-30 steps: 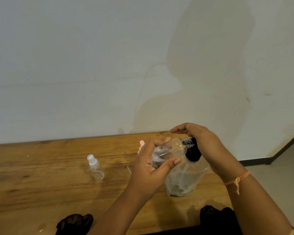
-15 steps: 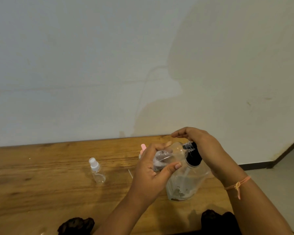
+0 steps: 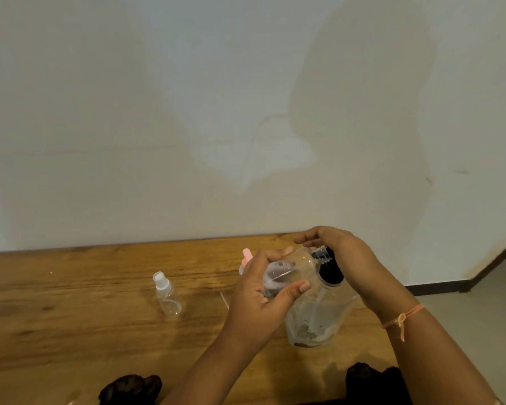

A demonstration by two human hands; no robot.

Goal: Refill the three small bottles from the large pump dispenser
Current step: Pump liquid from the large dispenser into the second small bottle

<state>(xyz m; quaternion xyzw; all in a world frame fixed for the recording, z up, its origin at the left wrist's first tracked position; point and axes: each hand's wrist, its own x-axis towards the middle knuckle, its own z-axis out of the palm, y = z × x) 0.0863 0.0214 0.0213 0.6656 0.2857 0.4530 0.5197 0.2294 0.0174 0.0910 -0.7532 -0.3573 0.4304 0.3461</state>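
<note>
A large clear pump dispenser (image 3: 316, 320) with a black collar stands on the wooden table (image 3: 70, 317), a little liquid left at its bottom. My right hand (image 3: 342, 255) rests over its pump head, palm down. My left hand (image 3: 263, 299) holds a small clear bottle (image 3: 289, 267) tilted on its side, its threaded neck against the pump's nozzle; some foamy liquid sits inside. A second small bottle (image 3: 165, 293) with a white spray cap stands upright to the left. A pink-capped bottle (image 3: 247, 255) peeks out behind my left hand, mostly hidden.
A thin clear tube (image 3: 224, 299) lies on the table left of my left hand. Dark cloth lumps sit at the near edge, one (image 3: 129, 390) on the left and one (image 3: 374, 381) on the right. A pale wall rises behind the table, whose right end is beyond the dispenser.
Both hands and the bottles hold nearly the same pose. The view has shifted slightly, so everything sits a little lower in the frame.
</note>
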